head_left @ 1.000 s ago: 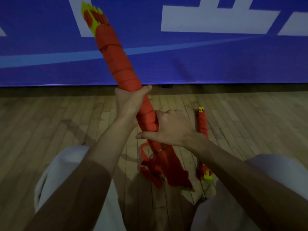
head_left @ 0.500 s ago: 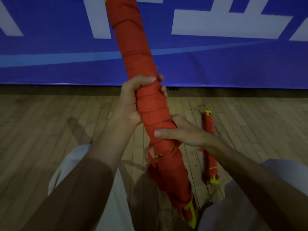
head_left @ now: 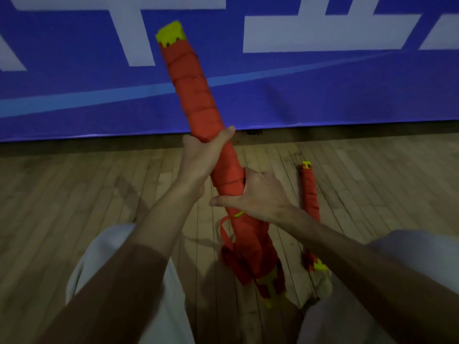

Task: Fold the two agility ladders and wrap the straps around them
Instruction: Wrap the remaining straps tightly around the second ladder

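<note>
Nearest the camera, the person's knees in light-coloured trousers (head_left: 119, 256) are framing the lower end of a long folded agility ladder, yellow plastic rungs bundled together and bound in red-orange webbing strap (head_left: 227, 165). That lower end is hanging just above or resting on the floor between the knees; which one cannot be told. The webbing there is lying looser, and a slack loop of red-orange strap (head_left: 222, 230) is hanging out to the left.

Just above the loop, the right hand (head_left: 258, 197) is gripping the bundle from its right side, fingers curling round the wrapped webbing and the thumb stretching leftward across the front. Higher up, the left hand (head_left: 198, 157) is clasping the same bundle from the left, thumb lying over the top of the strap. The ladder is tilting up and away to the left from both hands, and its yellow rung ends (head_left: 171, 33) are showing at the far tip.

Right of the right wrist, a second strap-wrapped red and yellow ladder bundle (head_left: 310, 194) is lying flat on the wooden plank floor (head_left: 74, 194). Beyond, a blue banner with white lettering (head_left: 323, 95) is hanging down to the floor.
</note>
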Demonstrator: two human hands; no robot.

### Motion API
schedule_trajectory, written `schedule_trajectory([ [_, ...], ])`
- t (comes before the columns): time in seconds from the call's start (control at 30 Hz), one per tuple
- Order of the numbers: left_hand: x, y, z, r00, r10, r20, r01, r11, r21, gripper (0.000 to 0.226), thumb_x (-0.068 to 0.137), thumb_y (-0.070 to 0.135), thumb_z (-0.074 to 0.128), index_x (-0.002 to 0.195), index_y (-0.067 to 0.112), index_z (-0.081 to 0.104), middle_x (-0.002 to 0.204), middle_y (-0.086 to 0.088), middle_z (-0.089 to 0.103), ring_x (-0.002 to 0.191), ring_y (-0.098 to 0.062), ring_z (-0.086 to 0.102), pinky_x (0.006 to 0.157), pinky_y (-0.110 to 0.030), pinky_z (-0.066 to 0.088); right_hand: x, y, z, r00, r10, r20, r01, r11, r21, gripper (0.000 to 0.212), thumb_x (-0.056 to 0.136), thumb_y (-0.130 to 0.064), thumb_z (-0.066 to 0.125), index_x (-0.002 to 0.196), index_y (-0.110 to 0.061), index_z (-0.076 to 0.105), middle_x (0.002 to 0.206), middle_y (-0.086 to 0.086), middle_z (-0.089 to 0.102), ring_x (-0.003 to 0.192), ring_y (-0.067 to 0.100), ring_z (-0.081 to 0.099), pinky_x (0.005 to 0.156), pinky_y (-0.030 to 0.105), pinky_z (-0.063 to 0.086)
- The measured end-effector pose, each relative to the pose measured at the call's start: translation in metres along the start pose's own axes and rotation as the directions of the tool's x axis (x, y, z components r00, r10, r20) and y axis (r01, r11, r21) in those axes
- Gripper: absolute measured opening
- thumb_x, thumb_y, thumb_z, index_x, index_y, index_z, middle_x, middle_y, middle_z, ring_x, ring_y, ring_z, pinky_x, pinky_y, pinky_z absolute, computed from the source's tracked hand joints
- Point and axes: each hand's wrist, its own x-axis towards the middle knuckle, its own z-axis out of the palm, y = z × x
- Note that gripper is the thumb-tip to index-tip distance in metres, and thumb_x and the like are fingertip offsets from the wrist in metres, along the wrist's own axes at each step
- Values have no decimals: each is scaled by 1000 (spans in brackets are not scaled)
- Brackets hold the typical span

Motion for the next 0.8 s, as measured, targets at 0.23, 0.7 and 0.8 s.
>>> schedule_trajectory([
  [0.23,2,1,-9,971,-218,-98,191,954,-230,30,77,27,78,88,17,52,81,-2,60,70,-17,61,61,-31,56,-4,-2,-9,953,-303,-2,299,942,-153,63,61,-83,61,76,-24,46,57,-15,47,54,5,46,58,27,32],
  [0.7,7,10,-14,885,-47,462,363,691,-625,39,76,41,66,95,8,55,71,-5,57,55,-18,55,56,-28,51,-8,-2,-15,825,-309,473,-202,620,758,69,62,-60,74,101,-4,65,81,4,76,74,18,72,64,24,55],
  [0.8,5,16,-14,900,-38,434,338,690,-640,40,80,44,62,97,8,54,77,-6,65,64,-21,64,65,-30,54,-10,-7,-22,892,-207,402,-209,600,772,38,68,-36,81,94,-13,65,73,-2,75,70,12,72,63,23,55],
])
